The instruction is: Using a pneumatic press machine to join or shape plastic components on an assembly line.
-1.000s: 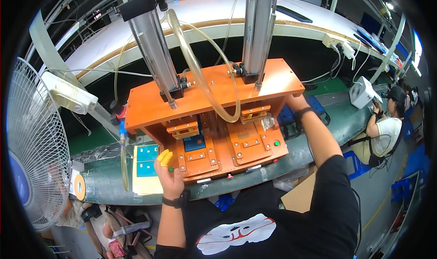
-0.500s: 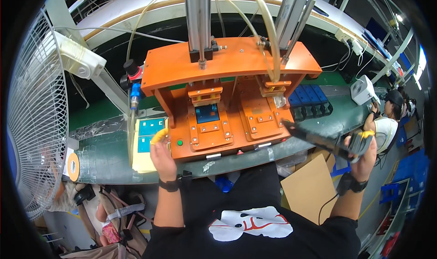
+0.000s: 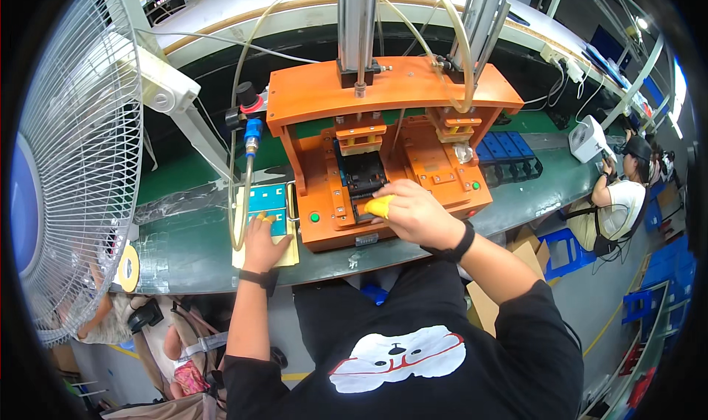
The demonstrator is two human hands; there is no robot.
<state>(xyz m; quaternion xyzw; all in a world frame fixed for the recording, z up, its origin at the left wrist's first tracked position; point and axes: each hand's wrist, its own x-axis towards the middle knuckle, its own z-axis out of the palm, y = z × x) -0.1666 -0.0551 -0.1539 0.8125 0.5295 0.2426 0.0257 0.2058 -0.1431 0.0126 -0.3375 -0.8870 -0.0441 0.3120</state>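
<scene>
left of centre in the frame, the left hand (image 3: 264, 247) rests with thumb and fingers spread, partly over the blue sheets (image 3: 267, 198) atop a yellow pad (image 3: 290, 258). mid-frame, the black part (image 3: 363, 174) sits in the orange press (image 3: 310, 99), with the right hand (image 3: 419, 215) bent-fingered at its near edge; whether it grasps the part i cannot tell
</scene>
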